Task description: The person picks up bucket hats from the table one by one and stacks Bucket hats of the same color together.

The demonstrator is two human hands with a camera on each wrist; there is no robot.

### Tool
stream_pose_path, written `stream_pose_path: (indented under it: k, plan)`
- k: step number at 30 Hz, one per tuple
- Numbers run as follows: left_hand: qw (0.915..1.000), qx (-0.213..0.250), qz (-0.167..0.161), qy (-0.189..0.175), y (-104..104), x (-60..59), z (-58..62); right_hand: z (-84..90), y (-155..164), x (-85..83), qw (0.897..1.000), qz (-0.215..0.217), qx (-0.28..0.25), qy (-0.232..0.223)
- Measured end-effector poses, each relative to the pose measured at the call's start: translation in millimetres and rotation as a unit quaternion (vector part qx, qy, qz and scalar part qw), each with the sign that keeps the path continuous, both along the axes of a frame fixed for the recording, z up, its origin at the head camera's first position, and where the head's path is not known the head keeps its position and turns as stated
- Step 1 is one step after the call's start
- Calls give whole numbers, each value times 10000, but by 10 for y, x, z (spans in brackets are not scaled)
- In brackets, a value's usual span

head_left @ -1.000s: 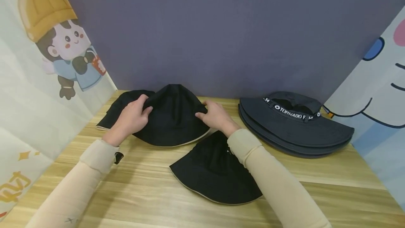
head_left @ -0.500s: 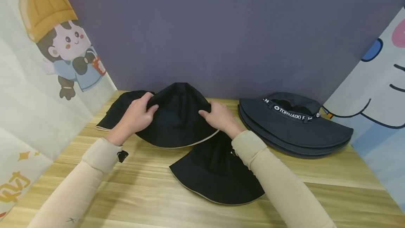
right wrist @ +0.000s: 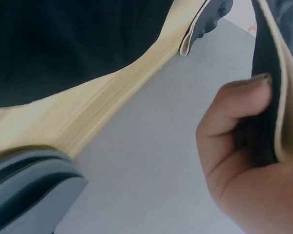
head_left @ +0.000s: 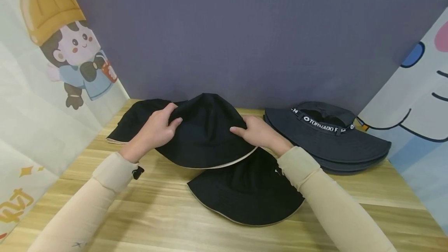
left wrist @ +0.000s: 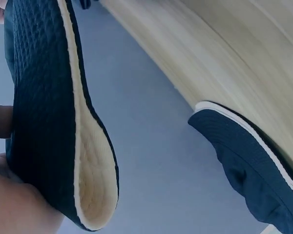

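A black bucket hat (head_left: 206, 131) with a cream inner rim hangs lifted off the wooden table (head_left: 168, 209), held at both sides. My left hand (head_left: 157, 129) grips its left edge. My right hand (head_left: 257, 133) pinches its right edge; the right wrist view shows the thumb (right wrist: 234, 112) curled against the black cloth (right wrist: 266, 63). In the left wrist view the held hat (left wrist: 58, 122) shows its cream lining. A second black hat (head_left: 245, 189) lies flat under my right forearm. A third black hat (head_left: 134, 121) lies behind my left hand.
A stack of dark grey wide-brim hats (head_left: 325, 139) with a lettered band sits at the right rear. A purple wall (head_left: 245, 38) closes the back. Cartoon panels stand at the left (head_left: 52, 61) and right (head_left: 420, 100) sides.
Both hands have carried the held hat to the right and a little toward me, so it now overlaps the flat hat in front. The other hats have not moved.
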State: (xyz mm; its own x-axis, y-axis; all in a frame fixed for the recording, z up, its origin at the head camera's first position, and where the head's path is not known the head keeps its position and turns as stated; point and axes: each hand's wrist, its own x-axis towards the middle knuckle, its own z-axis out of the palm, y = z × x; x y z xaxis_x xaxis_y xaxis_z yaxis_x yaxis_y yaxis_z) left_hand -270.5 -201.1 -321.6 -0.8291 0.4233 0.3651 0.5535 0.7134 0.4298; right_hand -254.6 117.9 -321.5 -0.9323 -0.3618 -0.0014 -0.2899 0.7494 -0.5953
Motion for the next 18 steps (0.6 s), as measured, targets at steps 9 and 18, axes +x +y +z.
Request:
stream_pose_path:
  k: [9,18]
  plan:
    - [9990,-294,-326,129,164,50,-74,-77,195,90,9991,-8,352,-219]
    - [9982,-410,-347,248,267,108,-112,-90,320,199,9996,-32,272,-88]
